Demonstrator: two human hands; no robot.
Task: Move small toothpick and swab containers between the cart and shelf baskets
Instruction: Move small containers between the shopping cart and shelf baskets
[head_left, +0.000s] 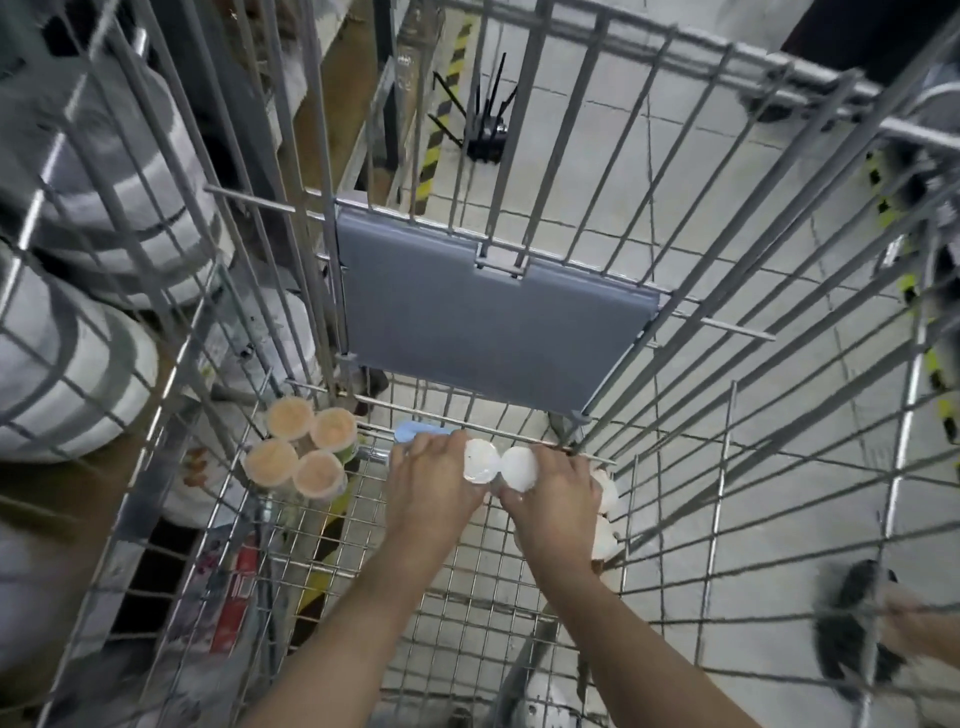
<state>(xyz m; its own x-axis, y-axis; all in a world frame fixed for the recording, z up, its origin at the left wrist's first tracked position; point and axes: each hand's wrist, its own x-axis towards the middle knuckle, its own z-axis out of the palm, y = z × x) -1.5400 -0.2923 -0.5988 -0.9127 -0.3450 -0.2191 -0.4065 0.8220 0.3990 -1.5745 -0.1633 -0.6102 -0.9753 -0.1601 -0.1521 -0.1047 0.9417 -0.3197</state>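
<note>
Both my hands are down in the wire cart (447, 566), near its far end. My left hand (428, 480) grips a small white-lidded container (480, 460). My right hand (556, 499) grips a second white-lidded container (521, 467) right beside the first, the two lids touching. More white containers (605, 514) lie partly hidden under my right hand against the cart's right wall. Several round containers with orange tops (301, 449) stand grouped at the cart's far left corner. A light blue item (418, 430) lies behind my left hand.
A grey plastic flap (483, 322) hangs on the cart's far wall. Stacked white and grey bundles (93, 291) fill the wire shelving on the left. A red package (234, 597) lies below left. A black antenna device (485, 130) stands on the tiled floor ahead.
</note>
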